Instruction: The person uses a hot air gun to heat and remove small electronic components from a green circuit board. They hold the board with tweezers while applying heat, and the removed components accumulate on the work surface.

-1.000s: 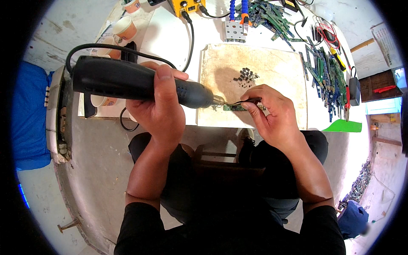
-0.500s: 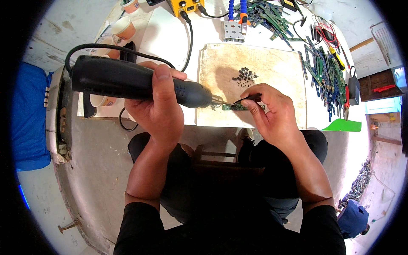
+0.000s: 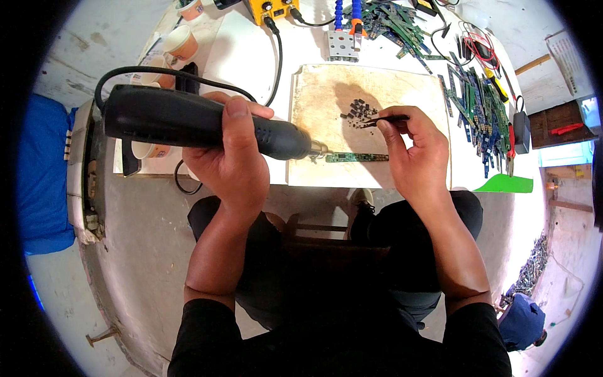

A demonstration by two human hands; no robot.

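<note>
My left hand (image 3: 232, 166) grips a black hot-air gun (image 3: 163, 113), its metal nozzle near the left end of a narrow green circuit strip (image 3: 355, 157) lying on a stained tan board (image 3: 314, 88). My right hand (image 3: 418, 147) is closed on black tweezers (image 3: 392, 119), their tips over a small pile of black chips (image 3: 357, 108) on the board, above the strip.
Heaped circuit strips (image 3: 477, 119) lie at the right and back (image 3: 396, 28), beside cables and hand tools. A yellow control unit (image 3: 267, 9), a metal block (image 3: 343, 46) with blue jointed hoses, and paper cups (image 3: 180, 44) also stand on the white table (image 3: 239, 50).
My right hand has moved up and right, carrying the tweezers off the green strip to the pile of chips. My left hand and the gun have shifted slightly left.
</note>
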